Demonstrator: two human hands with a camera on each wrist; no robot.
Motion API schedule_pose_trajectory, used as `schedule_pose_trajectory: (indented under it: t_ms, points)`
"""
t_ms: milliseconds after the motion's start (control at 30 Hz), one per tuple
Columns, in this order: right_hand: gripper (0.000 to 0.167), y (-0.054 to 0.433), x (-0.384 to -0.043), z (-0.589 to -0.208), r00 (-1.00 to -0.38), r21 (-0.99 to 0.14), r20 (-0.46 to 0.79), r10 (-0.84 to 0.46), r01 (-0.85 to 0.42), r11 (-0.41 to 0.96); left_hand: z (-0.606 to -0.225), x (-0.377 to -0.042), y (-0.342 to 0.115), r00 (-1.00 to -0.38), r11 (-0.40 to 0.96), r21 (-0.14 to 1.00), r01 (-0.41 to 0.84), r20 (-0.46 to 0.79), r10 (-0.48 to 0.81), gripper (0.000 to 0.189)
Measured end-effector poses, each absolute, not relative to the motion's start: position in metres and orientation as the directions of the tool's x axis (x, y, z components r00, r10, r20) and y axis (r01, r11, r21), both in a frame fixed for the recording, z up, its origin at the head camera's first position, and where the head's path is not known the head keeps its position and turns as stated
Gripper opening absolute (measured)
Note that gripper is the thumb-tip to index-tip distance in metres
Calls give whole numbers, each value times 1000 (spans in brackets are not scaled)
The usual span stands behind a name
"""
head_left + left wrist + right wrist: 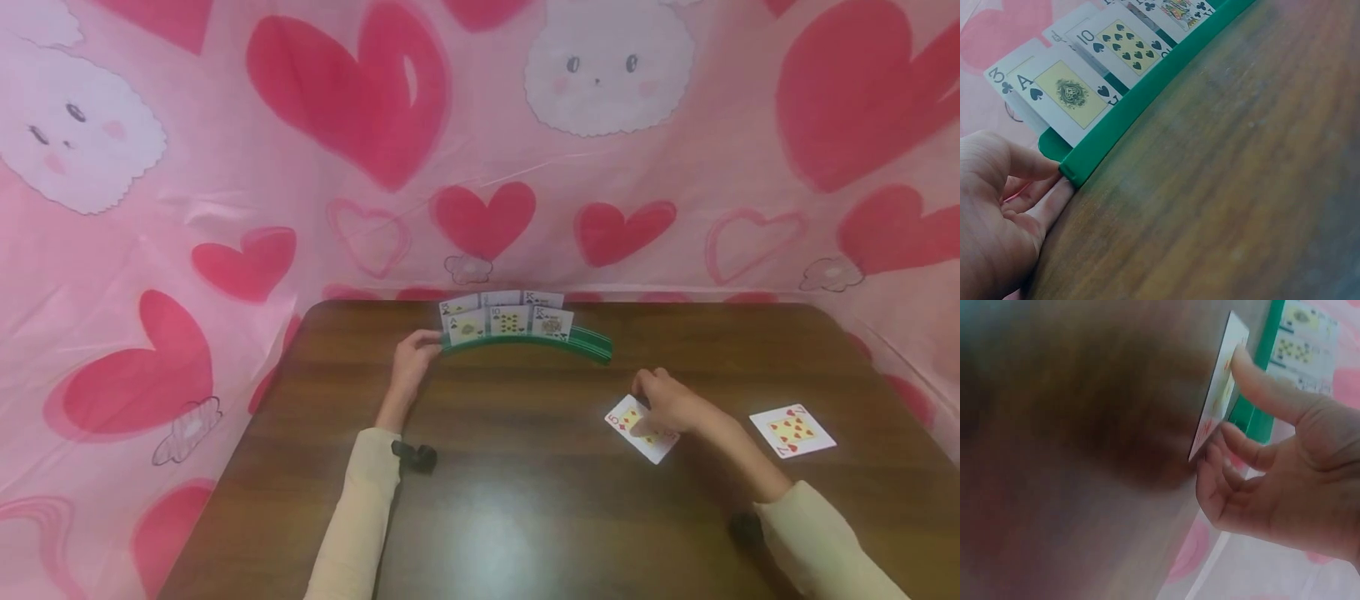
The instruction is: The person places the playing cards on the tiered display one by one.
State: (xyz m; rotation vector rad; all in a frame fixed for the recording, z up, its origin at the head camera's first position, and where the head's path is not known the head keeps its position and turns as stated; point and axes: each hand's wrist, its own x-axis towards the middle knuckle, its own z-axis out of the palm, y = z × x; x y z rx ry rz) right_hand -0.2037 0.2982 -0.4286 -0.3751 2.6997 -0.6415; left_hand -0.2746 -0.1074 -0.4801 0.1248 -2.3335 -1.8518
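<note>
A curved green card holder stands near the table's far edge with two rows of playing cards upright in it. Its front row shows an ace of spades, a ten of spades and a king; behind the ace is a three of clubs. My left hand pinches the holder's left end. To the right of the holder, my right hand grips a five of diamonds, thumb on its face and fingers at its other side. Part of that card is covered by the hand.
A seven of hearts lies face up on the brown wooden table, right of my right hand. Pink cloth with hearts hangs behind the table. Dark devices are strapped at the wrists.
</note>
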Motion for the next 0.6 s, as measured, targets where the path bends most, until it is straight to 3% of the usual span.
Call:
schedule_pose_trajectory:
  t_ms: [600]
  points:
    - [57, 324, -239, -433, -929, -480, -317, -191, -17, 877, -480, -275, -108, -983, 218, 976, 24, 62, -171, 17]
